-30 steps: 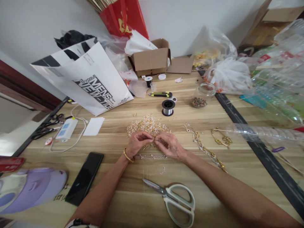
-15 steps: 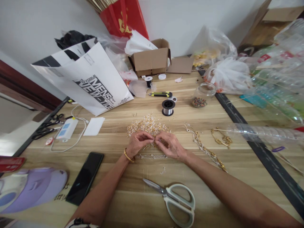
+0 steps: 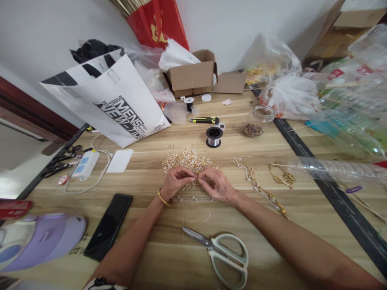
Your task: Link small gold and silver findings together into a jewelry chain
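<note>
My left hand [image 3: 178,182] and my right hand [image 3: 218,185] meet fingertip to fingertip at the near side of a heap of small gold and silver beads [image 3: 188,158]. Thumb and forefinger are pinched together on each hand; whatever lies between them is too small to make out. Just below the hands, a silver beaded chain [image 3: 193,199] runs across the table. Nearer to me lie a few loose silver pieces [image 3: 207,216] and a pair of white-handled scissors [image 3: 223,253], blades toward the left.
Beyond the heap stand a wire spool [image 3: 214,137], a yellow-black utility knife [image 3: 205,120] and a glass jar [image 3: 255,123] of beads. Gold-silver chains [image 3: 256,185] lie to the right. At left are a phone [image 3: 109,225], a power strip [image 3: 86,164] and a white paper bag [image 3: 111,100].
</note>
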Demonstrator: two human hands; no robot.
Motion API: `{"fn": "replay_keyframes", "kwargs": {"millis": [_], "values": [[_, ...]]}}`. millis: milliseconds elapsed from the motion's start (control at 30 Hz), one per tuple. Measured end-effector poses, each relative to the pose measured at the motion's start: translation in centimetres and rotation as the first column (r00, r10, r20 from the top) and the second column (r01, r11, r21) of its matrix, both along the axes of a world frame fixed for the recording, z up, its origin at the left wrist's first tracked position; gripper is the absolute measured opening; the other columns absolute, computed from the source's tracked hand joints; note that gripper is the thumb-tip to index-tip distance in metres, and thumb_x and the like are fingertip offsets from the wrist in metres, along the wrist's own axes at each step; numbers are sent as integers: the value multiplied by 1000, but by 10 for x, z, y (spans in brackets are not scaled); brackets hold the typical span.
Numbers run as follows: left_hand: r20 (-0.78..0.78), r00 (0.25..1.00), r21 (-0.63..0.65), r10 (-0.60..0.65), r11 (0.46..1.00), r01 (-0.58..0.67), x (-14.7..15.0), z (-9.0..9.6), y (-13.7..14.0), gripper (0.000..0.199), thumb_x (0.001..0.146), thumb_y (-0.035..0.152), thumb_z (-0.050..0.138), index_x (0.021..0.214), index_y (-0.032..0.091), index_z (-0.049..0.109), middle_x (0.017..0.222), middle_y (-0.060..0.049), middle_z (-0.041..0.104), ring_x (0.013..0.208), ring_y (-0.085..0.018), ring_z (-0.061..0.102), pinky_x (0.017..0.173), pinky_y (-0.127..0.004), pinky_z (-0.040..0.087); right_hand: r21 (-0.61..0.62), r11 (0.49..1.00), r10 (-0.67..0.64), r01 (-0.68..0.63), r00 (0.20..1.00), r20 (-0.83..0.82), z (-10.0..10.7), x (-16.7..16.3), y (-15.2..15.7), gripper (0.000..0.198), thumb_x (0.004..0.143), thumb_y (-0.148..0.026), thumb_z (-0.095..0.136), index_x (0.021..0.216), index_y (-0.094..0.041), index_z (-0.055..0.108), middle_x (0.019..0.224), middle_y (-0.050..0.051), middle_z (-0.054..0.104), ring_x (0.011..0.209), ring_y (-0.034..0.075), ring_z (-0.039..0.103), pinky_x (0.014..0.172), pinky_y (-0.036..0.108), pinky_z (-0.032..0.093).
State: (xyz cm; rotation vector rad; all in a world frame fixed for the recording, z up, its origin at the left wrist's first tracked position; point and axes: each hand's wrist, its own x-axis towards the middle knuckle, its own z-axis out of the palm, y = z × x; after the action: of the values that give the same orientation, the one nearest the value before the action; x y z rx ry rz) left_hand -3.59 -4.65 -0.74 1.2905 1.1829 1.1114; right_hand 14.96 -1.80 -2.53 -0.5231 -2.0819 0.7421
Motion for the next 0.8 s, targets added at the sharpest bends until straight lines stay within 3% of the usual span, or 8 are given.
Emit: {"fn": "replay_keyframes", "kwargs": {"millis": [800], "values": [[-28, 1000, 16, -10, 1000, 10, 1, 1, 0, 14, 65, 22, 76, 71, 12, 68, 73, -5, 69, 69, -14, 63, 68, -25, 51, 9, 1000, -1, 1, 1000, 7, 1, 0, 0, 5, 87, -17, 48, 85, -18, 53, 73, 3, 57, 66, 15, 51, 61, 28, 42]]}}
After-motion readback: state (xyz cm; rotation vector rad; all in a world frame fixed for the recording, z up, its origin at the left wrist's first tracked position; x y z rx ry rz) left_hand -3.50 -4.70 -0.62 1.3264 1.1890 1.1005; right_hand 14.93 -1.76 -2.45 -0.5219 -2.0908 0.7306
